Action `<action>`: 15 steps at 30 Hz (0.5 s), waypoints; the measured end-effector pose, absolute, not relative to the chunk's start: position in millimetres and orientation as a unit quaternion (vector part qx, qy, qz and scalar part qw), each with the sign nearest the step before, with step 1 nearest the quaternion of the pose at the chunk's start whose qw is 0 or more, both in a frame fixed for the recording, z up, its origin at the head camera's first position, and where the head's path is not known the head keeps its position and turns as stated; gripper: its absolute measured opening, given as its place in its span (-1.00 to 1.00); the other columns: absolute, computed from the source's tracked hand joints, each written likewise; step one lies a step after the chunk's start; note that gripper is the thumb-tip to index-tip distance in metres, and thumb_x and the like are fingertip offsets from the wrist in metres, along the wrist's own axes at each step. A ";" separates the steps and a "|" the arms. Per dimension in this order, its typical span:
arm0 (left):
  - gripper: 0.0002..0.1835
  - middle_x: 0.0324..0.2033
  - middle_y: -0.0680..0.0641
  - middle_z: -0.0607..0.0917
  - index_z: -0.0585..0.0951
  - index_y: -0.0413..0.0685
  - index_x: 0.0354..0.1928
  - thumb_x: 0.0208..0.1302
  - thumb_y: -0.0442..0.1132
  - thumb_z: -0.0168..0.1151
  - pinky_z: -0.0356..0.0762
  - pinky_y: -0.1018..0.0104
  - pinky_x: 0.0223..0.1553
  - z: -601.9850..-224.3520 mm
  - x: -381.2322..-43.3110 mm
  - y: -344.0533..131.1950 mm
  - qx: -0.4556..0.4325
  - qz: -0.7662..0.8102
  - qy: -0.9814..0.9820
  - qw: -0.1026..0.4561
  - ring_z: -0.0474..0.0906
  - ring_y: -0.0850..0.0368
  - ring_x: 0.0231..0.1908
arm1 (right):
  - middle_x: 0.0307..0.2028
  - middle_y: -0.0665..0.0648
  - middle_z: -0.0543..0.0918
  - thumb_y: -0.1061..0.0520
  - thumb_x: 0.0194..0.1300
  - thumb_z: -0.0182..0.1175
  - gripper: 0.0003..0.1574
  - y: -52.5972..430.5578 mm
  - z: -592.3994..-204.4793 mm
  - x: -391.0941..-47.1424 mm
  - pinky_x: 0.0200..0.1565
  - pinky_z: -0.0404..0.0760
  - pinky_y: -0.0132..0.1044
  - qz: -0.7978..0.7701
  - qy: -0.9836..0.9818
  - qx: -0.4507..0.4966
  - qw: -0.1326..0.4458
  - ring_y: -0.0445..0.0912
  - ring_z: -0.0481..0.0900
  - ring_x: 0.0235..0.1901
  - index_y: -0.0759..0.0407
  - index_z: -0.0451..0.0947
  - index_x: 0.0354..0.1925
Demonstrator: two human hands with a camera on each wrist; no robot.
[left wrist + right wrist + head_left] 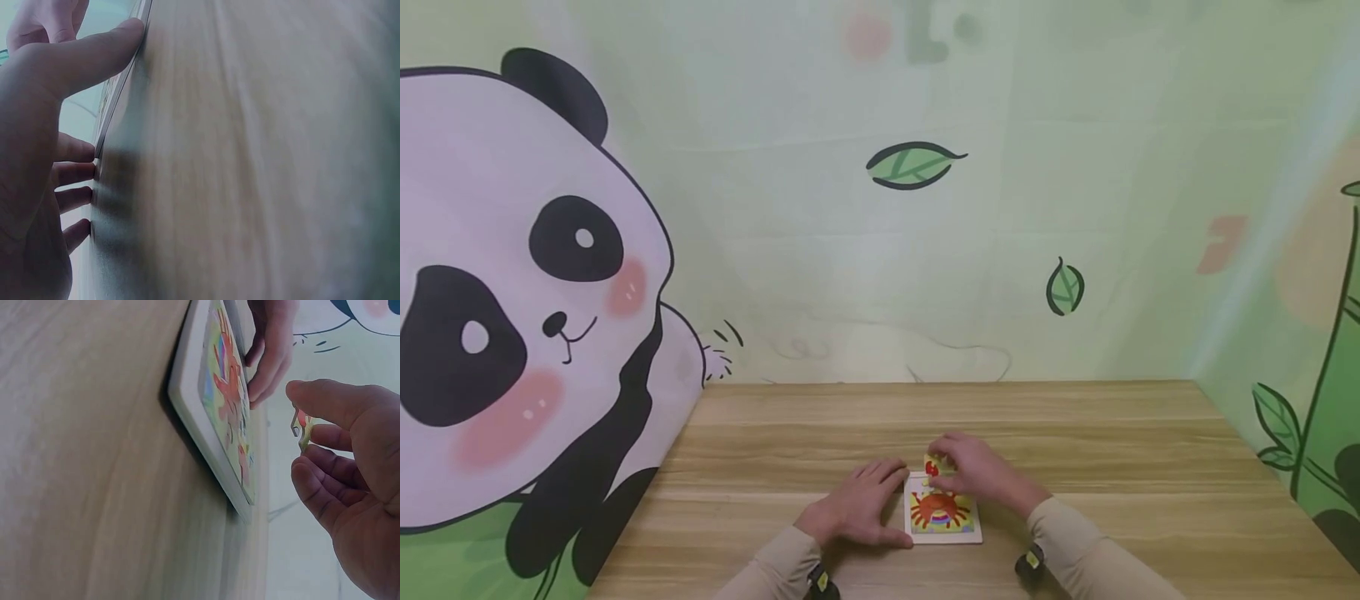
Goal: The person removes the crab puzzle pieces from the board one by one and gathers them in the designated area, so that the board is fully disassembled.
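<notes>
A small crab jigsaw puzzle in a pale frame (943,538) lies flat on the wooden table. The crab picture (938,507) fills most of it, with a bare patch at the upper left. My left hand (863,502) rests along the frame's left side, thumb by the near corner, fingertips by the far corner. In the left wrist view its fingers (74,199) are spread and touch the tabletop. Above the puzzle's far edge, my right hand (976,468) pinches a red and yellow puzzle piece (303,420) between thumb and fingertips, raised off the board.
The wooden table (775,425) stretches around the puzzle and ends at a printed backdrop (850,275) with leaves. A large panda picture (647,350) covers the left side, and green bamboo (1326,417) is drawn on the right.
</notes>
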State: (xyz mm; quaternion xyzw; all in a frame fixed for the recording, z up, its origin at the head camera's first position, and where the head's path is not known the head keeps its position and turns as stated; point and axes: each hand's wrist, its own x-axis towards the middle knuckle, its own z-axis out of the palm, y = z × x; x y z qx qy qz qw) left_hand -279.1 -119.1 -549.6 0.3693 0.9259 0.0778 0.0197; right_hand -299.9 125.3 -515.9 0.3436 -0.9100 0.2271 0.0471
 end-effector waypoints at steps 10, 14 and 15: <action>0.12 0.40 -0.09 0.28 0.24 -0.08 0.44 0.00 0.58 0.09 0.19 -0.03 0.41 -548.4 -278.3 -118.3 0.368 0.075 0.926 0.025 0.21 -0.03 0.39 | -0.17 0.05 0.63 0.00 0.10 0.44 -0.54 136.9 -511.9 -300.2 -0.22 0.64 -0.29 0.228 -0.918 0.322 0.037 -0.10 0.60 -0.24 0.14 0.60 -0.05; 0.13 0.40 -0.09 0.27 0.24 -0.08 0.44 0.00 0.58 0.08 0.19 -0.04 0.41 -548.5 -278.7 -118.5 0.368 0.078 0.926 0.026 0.21 -0.03 0.39 | -0.17 0.04 0.62 0.00 0.11 0.43 -0.54 142.7 -509.6 -300.4 -0.21 0.64 -0.28 0.231 -0.922 0.309 0.034 -0.11 0.59 -0.22 0.14 0.61 -0.04; 0.13 0.40 -0.09 0.27 0.24 -0.08 0.44 0.00 0.58 0.08 0.19 -0.03 0.41 -548.5 -278.7 -118.7 0.367 0.077 0.926 0.026 0.21 -0.03 0.39 | -0.17 0.03 0.61 -0.01 0.11 0.43 -0.54 144.4 -509.0 -300.6 -0.21 0.64 -0.27 0.230 -0.923 0.307 0.033 -0.11 0.58 -0.22 0.14 0.61 -0.04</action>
